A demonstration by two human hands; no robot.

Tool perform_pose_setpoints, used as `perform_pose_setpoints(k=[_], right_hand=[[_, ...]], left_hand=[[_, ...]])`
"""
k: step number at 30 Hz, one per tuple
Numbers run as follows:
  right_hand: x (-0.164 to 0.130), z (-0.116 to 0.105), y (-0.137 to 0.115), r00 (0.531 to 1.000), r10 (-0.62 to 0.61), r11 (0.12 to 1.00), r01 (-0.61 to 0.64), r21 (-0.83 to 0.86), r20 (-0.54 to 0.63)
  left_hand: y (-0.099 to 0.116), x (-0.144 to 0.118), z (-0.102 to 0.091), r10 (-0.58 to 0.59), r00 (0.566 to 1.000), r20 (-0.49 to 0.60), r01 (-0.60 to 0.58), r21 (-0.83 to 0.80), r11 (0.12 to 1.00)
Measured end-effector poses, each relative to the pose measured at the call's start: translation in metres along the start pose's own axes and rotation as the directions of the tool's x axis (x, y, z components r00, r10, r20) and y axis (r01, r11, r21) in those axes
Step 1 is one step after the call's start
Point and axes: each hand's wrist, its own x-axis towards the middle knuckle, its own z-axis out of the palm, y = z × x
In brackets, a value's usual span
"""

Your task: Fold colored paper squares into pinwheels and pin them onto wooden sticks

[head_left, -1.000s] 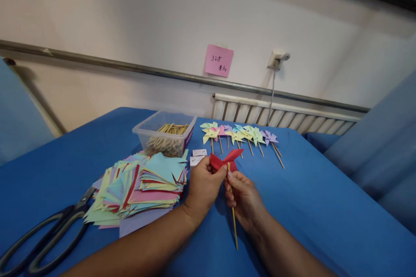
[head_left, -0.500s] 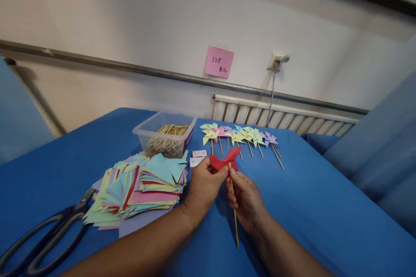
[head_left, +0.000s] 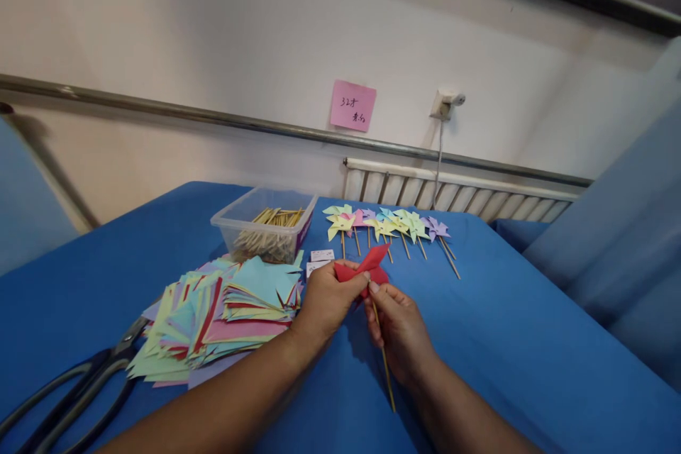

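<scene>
A red paper pinwheel (head_left: 375, 262) is pinched between the thumb and fingers of my left hand (head_left: 330, 301), its folded blades sticking up and outward. My right hand (head_left: 399, 326) is closed on a thin wooden stick (head_left: 385, 369), whose upper end meets the pinwheel's middle; the lower end points down toward the blue cloth. Both thumbs are close together at that joint, and my fingers hide part of it. Just beyond my left hand lie two small white boxes (head_left: 322, 255).
Several finished pinwheels (head_left: 396, 225) lie in a row at the back. A clear plastic box (head_left: 223, 223) holds many sticks. Left of my arm are a pile of coloured paper (head_left: 213, 319) and large scissors (head_left: 101, 369). A radiator (head_left: 415, 191) stands behind the blue-covered table (head_left: 521, 340).
The top of the stick, earlier visible in front of the red paper, is now covered by my thumbs. My hands have drawn slightly closer at the joint; the view has shifted a little.
</scene>
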Motion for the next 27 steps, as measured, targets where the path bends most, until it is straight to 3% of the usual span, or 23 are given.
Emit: perform_pose_setpoints(k=[12, 17, 27], right_hand=[[0.003, -0.001, 0.002, 0.999, 0.037, 0.999, -0.037, -0.008, -0.002], [0.000, 0.000, 0.005, 0.999, -0.046, 0.999, 0.047, -0.022, 0.024], [0.001, 0.001, 0.017, 0.988, -0.120, 0.985, 0.106, -0.139, -0.095]], left_hand=[[-0.001, 0.000, 0.001, -0.011, 1.000, -0.014, 0.012, 0.024, 1.000], [-0.002, 0.002, -0.003, -0.020, 0.999, -0.050, 0.018, -0.042, 0.999], [0.002, 0.007, -0.010, -0.013, 0.998, -0.057, 0.002, -0.195, 0.981]])
